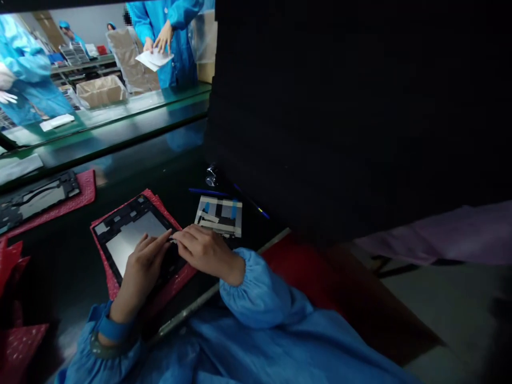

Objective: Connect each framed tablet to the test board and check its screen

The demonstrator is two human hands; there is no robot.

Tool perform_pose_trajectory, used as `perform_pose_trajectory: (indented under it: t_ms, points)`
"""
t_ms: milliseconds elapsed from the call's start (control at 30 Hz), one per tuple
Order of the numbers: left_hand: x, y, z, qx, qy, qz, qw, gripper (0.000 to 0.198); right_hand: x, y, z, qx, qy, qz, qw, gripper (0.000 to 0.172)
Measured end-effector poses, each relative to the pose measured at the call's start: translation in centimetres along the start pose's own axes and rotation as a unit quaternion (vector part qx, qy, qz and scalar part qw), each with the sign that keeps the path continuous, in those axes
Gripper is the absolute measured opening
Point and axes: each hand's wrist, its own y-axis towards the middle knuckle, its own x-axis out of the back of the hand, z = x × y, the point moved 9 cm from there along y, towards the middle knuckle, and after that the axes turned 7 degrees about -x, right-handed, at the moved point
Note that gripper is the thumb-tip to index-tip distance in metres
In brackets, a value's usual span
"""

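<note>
I held my left hand (146,258) and right hand (206,250) nearly fingertip to fingertip over the right side of the open tablet (132,237). Each grip had its fingers drawn in close, but I could not tell whether either was clamped on something small. The tablet lay on red bubble wrap (186,274) on the bench (76,261), with a card of strips (239,218) just beyond my right hand.

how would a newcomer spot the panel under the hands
On the dark table, find where the left hand and right hand nearly meet. The panel lies just beneath, on red sheeting, black-framed with a silvery middle. Unlike the similar panel at the far left, this one has hands over it.
</note>
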Motion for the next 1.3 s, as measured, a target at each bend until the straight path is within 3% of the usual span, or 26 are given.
perform_pose_trajectory:
  t_ms: [167, 267, 333, 400, 467, 533, 600, 767, 967, 1133, 1300]
  points:
    - [-0.3, -0.4, -0.2, 0.009, -0.027, 0.006, 1.0, 0.034, -0.4, -0.9, -0.3, -0.001, -0.023, -0.015, 1.0, 0.02]
    - [0.4, -0.8, 0.8, 0.079, -0.048, -0.019, 0.996, 0.038, -0.2, -1.1, -1.5, -0.003, -0.033, -0.009, 0.999, 0.031]
    - [2.0, -1.6, 2.4, 0.174, -0.057, -0.087, 0.979, 0.046, 0.8, -0.5, -3.9, -0.033, -0.041, -0.017, 0.998, 0.034]
    - [3.6, -2.9, 3.9, 0.259, -0.082, -0.171, 0.947, 0.049, 1.7, 0.7, -7.9, -0.117, -0.077, -0.003, 0.99, 0.04]
    - [4.1, -3.7, 4.8, 0.292, -0.16, -0.226, 0.915, 0.047, 1.2, 1.4, -13.0, -0.254, -0.163, 0.093, 0.949, 0.048]
    - [3.8, -3.8, 5.0, 0.282, -0.254, -0.252, 0.89, 0.05, 0.7, 2.1, -15.6, -0.298, -0.197, 0.162, 0.92, 0.043]
    - [3.9, -3.6, 4.7, 0.249, -0.288, -0.272, 0.884, 0.056, -0.1, 2.6, -16.2, -0.291, -0.203, 0.2, 0.913, 0.037]
    - [5.5, -3.8, 3.5, 0.186, -0.139, -0.353, 0.906, 0.056, -1.0, 2.0, -15.5, -0.279, -0.222, 0.225, 0.907, 0.04]
    - [4.7, -4.0, 3.2, 0.162, -0.048, -0.31, 0.936, 0.055, -1.6, 1.0, -16.8, -0.275, -0.205, 0.242, 0.908, 0.033]
    - [2.8, -2.7, 0.6, 0.095, 0.071, -0.158, 0.98, 0.028, -1.3, 1.4, -18.3, -0.296, -0.211, 0.244, 0.899, 0.03]
    - [0.5, -2.7, 0.6, 0.081, 0.109, -0.042, 0.99, 0.029, -1.7, 1.9, -19.7, -0.336, -0.239, 0.245, 0.878, 0.033]
